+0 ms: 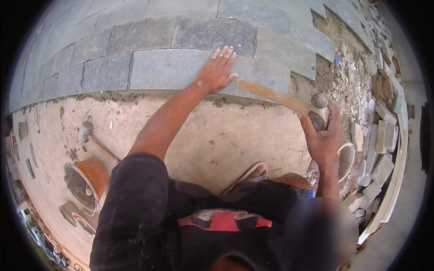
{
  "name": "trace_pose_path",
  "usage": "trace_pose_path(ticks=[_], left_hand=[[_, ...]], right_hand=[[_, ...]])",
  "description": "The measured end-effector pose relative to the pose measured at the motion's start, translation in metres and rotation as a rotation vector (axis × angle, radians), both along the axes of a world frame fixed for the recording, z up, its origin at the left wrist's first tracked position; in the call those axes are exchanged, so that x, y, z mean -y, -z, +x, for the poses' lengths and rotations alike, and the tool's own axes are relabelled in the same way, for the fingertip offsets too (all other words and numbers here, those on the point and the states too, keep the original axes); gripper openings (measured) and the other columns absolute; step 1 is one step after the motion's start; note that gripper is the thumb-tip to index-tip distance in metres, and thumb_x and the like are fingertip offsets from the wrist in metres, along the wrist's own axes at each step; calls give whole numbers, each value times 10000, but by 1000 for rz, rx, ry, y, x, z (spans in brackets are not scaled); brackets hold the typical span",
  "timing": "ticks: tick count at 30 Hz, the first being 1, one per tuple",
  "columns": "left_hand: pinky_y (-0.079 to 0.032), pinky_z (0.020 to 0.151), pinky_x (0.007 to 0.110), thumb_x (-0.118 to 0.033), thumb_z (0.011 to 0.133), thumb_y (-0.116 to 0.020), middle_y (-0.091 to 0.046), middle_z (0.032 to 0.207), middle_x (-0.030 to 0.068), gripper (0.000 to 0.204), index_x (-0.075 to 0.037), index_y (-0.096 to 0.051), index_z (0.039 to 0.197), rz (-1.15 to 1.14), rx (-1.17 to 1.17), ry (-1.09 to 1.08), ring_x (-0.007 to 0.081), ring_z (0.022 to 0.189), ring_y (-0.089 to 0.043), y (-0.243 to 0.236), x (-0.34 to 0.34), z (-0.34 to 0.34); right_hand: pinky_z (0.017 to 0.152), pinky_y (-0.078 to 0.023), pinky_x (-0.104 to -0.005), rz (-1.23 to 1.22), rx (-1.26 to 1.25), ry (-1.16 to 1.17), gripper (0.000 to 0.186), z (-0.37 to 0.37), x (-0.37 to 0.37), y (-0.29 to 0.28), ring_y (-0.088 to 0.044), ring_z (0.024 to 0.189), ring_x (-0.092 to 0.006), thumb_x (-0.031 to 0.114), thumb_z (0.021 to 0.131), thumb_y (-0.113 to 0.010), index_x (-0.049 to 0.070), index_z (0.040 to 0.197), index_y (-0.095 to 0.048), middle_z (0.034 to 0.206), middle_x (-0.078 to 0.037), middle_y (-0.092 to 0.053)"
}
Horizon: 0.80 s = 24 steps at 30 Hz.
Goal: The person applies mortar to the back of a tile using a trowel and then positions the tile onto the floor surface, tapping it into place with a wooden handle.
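My left hand [219, 71] lies flat on a grey stone paving tile [171, 67] in the front row, fingers stretched out and dusty. My right hand [325, 135] grips the round dark head of a mallet [318, 117] at the right, and its tan wooden handle [271, 95] points up-left across the tile's front edge, ending just right of my left hand. Grey mortar shows along that edge. Another mallet [86, 132] with a wooden handle lies on the concrete floor [212, 131] at the left.
An orange bucket [92, 173] with grey mortar and other containers [70, 212] stand lower left. At the right are rubble [346, 86], a pale bucket [347, 160] and stacked stone pieces [379, 174] beside a long edge. My sandalled foot [257, 171] is below the tiles.
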State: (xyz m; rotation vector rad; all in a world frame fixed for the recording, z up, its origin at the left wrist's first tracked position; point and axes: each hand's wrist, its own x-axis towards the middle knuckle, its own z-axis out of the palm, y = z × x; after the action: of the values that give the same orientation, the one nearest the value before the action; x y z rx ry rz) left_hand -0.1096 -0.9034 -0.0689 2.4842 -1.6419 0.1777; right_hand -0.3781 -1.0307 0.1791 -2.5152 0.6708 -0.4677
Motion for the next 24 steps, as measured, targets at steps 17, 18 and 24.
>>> trace_pose_path(ticks=[17,18,24], left_hand=[[-138,1258,461,-484,1044,-369,-226,1618,205,723,24,-245,1544,-23,-26,4,344,1519,-167,2,0,1],[-137,1257,462,-491,1044,-360,-230,1617,205,724,22,-251,1544,-25,-5,1,343,1518,-171,5,-1,1],[-128,1256,462,-500,1042,-353,-230,1619,203,728,17,-258,1545,-30,-11,-6,340,1518,-173,5,0,3]], right_hand=[[763,-574,-370,-35,29,-30,525,11,-8,-5,-738,905,-306,188,835,-805,17,1253,-538,983,-199,-719],[760,-573,-373,-65,84,-22,526,9,-9,-5,-738,906,-316,192,835,-803,21,1256,-537,981,-205,-717],[777,-572,-362,-46,-1,-13,529,13,1,3,-737,901,-270,182,829,-814,22,1256,-545,998,-179,-718]])
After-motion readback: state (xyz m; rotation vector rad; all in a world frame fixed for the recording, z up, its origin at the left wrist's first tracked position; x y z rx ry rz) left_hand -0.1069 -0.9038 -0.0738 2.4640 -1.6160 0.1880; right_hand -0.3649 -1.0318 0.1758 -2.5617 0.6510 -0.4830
